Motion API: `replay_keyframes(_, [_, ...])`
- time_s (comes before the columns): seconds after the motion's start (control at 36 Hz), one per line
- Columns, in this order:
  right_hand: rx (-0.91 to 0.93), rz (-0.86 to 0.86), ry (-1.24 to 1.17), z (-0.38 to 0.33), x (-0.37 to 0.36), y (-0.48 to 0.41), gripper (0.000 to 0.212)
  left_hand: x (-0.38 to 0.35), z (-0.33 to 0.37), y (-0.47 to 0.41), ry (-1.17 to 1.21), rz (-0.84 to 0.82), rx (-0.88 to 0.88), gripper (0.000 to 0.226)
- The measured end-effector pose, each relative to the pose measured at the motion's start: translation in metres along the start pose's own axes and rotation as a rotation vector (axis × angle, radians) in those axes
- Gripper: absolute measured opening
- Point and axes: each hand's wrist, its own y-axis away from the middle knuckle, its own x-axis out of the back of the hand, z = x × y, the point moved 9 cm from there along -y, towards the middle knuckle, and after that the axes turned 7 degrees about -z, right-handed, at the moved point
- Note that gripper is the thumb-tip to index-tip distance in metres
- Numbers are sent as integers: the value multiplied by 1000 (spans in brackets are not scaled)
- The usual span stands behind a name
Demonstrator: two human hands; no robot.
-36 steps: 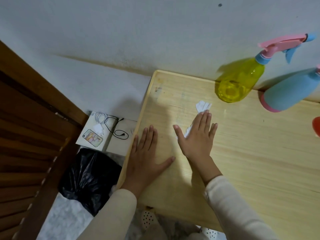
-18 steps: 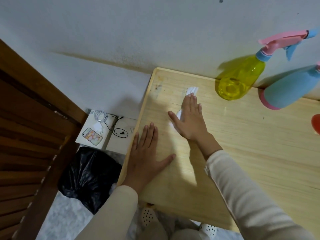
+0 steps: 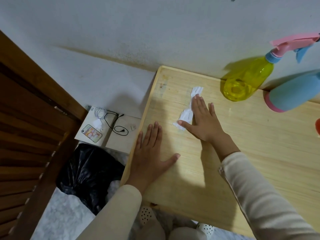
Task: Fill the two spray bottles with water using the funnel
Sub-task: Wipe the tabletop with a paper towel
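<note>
A yellow spray bottle (image 3: 245, 82) with a pink and blue trigger head stands at the back of the wooden table (image 3: 242, 144), by the wall. Beside it on the right stands a blue spray bottle (image 3: 294, 92) with a pink base, cut by the frame edge. My right hand (image 3: 202, 120) lies flat on a white crumpled tissue (image 3: 187, 113), pressing it onto the tabletop left of the yellow bottle. Flat on the table near its left edge rests my left hand (image 3: 150, 151), fingers spread, holding nothing. No funnel is in view.
A red object (image 3: 317, 126) peeks in at the right edge. Left of the table, on the floor, sit a white box (image 3: 121, 135) with a phone (image 3: 91, 133) and cables, and a black plastic bag (image 3: 86, 172). A brown slatted door (image 3: 26, 135) stands at the far left.
My right hand has slid the tissue away from me across the table, toward the back and the yellow bottle. My left hand has stayed flat in place.
</note>
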Motion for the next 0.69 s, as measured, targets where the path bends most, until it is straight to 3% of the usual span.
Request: replay_keyframes(0.69, [-3,2,45,-21,9,-46,100,-4,-1,-2,8,41,5,100])
